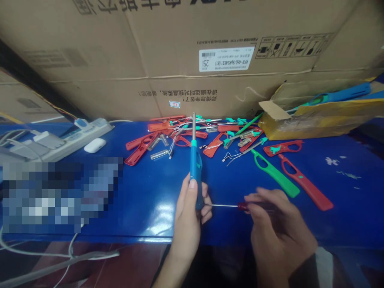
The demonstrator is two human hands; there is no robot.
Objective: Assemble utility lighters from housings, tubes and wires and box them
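Upright in my left hand (190,204) is a blue long-nosed gas lighter (196,164), with a teal collar and a metal tube pointing away from me. My left fingers wrap round its handle. From the right, my right hand (274,220) grips the dark red handle of a screwdriver (225,205). Its thin shaft lies level and reaches the side of the lighter's handle by my left fingertips. Whether the tip sits in a screw is hidden. Beyond the hands lie red lighter shells (141,154), clear fuel tanks (159,154) and metal tubes with wires (247,149).
To the right lie a green lighter (276,174) and a red lighter shell (309,186). An open yellow carton (324,120) holds blue lighters. On the left are a power strip (75,138), a white earbud case (95,145) and cables. A large cardboard box (168,48) stands behind.
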